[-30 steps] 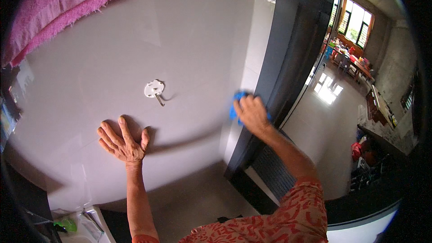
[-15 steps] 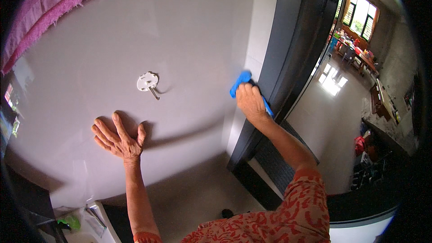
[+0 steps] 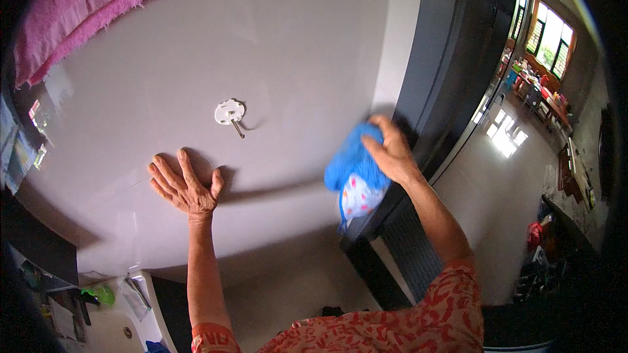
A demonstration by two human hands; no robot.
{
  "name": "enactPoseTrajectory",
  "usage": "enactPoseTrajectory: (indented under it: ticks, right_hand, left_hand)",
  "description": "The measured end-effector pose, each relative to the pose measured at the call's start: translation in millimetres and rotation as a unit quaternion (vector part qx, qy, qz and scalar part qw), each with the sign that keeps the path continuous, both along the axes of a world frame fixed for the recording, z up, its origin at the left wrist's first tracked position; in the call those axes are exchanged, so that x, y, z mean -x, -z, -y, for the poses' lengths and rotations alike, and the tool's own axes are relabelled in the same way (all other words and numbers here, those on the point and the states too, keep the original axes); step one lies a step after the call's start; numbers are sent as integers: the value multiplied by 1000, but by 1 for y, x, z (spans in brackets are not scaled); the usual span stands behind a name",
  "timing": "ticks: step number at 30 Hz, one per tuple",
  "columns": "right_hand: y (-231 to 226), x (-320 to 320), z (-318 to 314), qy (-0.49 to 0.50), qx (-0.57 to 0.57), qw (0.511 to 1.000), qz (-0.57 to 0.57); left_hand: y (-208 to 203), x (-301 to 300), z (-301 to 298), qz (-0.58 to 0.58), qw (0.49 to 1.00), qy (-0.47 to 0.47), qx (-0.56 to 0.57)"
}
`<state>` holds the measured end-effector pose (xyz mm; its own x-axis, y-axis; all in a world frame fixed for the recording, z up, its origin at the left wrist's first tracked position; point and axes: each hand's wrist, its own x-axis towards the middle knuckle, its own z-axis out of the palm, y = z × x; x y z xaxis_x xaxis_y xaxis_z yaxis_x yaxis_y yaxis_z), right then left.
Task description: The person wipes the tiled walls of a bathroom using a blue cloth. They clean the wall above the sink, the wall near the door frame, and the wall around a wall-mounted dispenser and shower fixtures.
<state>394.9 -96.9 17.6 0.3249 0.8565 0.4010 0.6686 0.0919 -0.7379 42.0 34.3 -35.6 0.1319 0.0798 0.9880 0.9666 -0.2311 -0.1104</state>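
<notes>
My left hand (image 3: 185,184) lies flat on the pale glossy wall (image 3: 294,46), its fingers spread and holding nothing. Below and to the left of the hook, it rests apart from it. That white round wall hook (image 3: 229,112) has a metal peg sticking out. At the right, my right hand (image 3: 392,150) grips a blue cloth (image 3: 356,153), whose lower part shows a white patterned side and is somewhat blurred. The cloth hangs in front of the wall's right edge, beside the dark door frame (image 3: 445,52).
A pink towel (image 3: 72,19) hangs at the upper left. At the lower left is a white basin (image 3: 124,317) with a green item (image 3: 101,295) on it. Beyond the doorway, a room has a shiny floor (image 3: 484,176), a cluttered table (image 3: 543,95) and a window (image 3: 551,39).
The blue cloth, bunched in my right hand before, now hangs more spread out, showing its patterned side. My right hand has turned. My left hand stays flat on the wall.
</notes>
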Motion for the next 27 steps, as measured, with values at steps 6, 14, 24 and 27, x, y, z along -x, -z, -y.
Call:
enactPoseTrajectory:
  ticks: [6,14,24,27]
  right_hand:
    - [-54,72,-59,103,-438,890,72]
    - [35,106,-110,102,-414,854,298]
    - [114,57,-114,243,-309,909,141]
    - [164,57,-116,255,-244,936,10]
  left_hand:
    - [0,2,2,-1,1000,-2,4]
    - [-1,1,3,-7,1000,5,8]
    - [-6,-1,5,-22,1000,-6,-9]
    - [-6,1,5,-22,1000,-6,-7]
